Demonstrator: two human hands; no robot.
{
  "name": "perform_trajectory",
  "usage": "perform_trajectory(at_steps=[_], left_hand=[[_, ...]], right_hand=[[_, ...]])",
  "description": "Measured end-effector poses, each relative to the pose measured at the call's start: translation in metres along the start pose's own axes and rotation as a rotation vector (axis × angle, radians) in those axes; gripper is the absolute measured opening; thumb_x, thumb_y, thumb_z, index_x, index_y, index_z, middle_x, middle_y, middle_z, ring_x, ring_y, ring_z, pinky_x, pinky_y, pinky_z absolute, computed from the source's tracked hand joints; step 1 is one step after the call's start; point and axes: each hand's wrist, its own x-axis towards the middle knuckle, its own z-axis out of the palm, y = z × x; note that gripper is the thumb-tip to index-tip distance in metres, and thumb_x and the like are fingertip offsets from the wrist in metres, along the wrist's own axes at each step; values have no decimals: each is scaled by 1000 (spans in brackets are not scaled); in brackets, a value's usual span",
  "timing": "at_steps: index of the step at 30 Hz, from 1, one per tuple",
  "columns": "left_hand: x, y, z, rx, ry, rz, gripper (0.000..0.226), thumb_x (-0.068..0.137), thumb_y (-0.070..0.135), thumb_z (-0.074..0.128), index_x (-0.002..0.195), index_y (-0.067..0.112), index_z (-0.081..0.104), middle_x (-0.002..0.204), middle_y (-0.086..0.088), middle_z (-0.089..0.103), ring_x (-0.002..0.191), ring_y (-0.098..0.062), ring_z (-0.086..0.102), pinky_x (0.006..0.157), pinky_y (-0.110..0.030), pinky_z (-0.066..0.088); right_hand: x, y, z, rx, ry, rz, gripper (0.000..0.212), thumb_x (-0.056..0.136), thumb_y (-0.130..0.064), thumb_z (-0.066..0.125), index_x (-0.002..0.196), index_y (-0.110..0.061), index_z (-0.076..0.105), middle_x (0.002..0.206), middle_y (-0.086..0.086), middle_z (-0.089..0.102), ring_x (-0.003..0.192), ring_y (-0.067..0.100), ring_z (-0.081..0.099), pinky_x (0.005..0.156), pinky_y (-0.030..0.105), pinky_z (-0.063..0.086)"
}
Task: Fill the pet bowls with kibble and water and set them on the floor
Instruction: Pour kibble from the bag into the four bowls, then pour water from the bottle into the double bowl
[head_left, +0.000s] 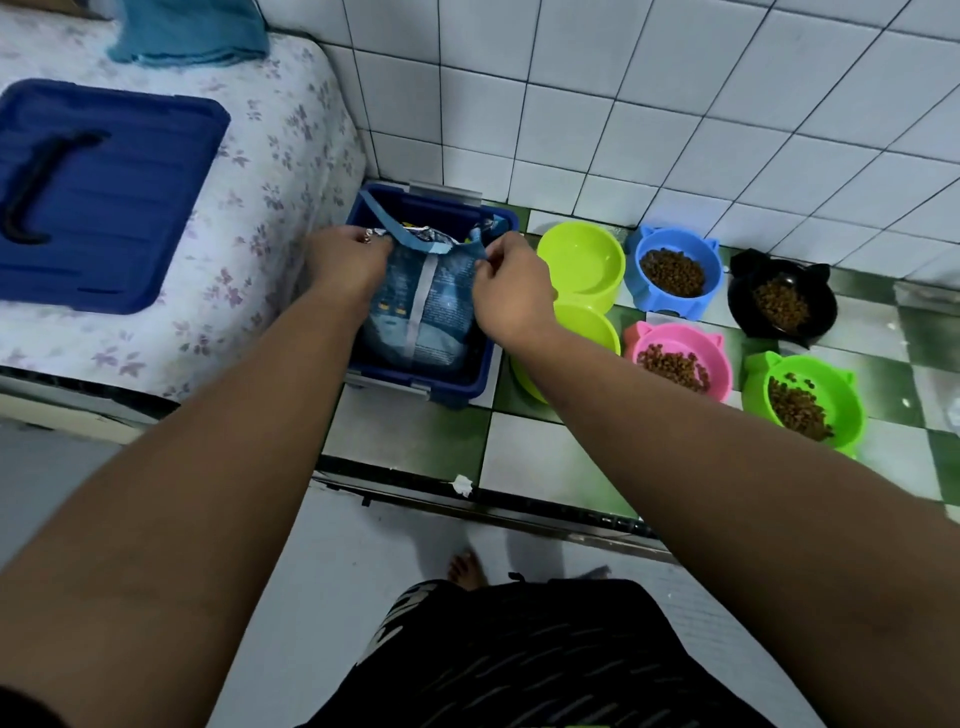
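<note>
A blue kibble bag stands in a dark blue storage box on the floor. My left hand pinches the bag's top left edge. My right hand pinches its top right edge. To the right, kibble fills a blue bowl, a black bowl, a pink bowl and a green bowl. A lime round bowl holds no kibble; whether there is water in it I cannot tell. A second lime bowl lies partly under my right forearm.
The box's blue lid with a black handle lies on a floral mattress at the left. A white tiled wall stands behind the bowls. A dark threshold strip crosses the green-and-white floor near my foot.
</note>
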Motion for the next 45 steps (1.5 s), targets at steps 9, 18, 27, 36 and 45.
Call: perform_trajectory(at_steps=[9,18,27,36,45], left_hand=[[-50,-15,-6,614,51,860,50,84,27,71,132,21,57,135,-9,49,126,-27,46,106,-39,40],[-36,-34,14,1166,-372,596,97,90,46,69,160,47,1,171,-9,-12,156,-39,-1,124,-57,10],[-34,-25,26,1180,-421,493,96,98,30,65,160,44,-7,169,-9,-22,155,-40,-12,124,-59,3],[-97,37,67,892,-253,732,78,91,33,70,158,24,31,159,-15,37,146,-36,35,118,-50,31],[-211,74,259,620,-445,900,60,85,26,69,143,15,54,134,-14,60,125,-29,55,102,-31,38]], right_hand=[[-3,14,3,114,224,-244,18,82,3,60,95,-7,53,102,10,51,86,14,46,78,26,42],[-28,12,19,-770,-201,-332,55,86,-27,59,139,-17,46,144,7,47,140,25,36,113,58,22],[-21,7,21,-860,-384,-291,66,91,-36,52,151,-18,33,162,7,24,153,24,4,113,73,-3],[-23,54,-54,-237,66,-372,41,94,-30,48,134,-23,55,146,-3,50,136,18,44,113,52,28],[-30,176,-247,-11,369,-242,40,88,-28,58,124,-12,62,120,5,67,111,23,62,95,45,50]])
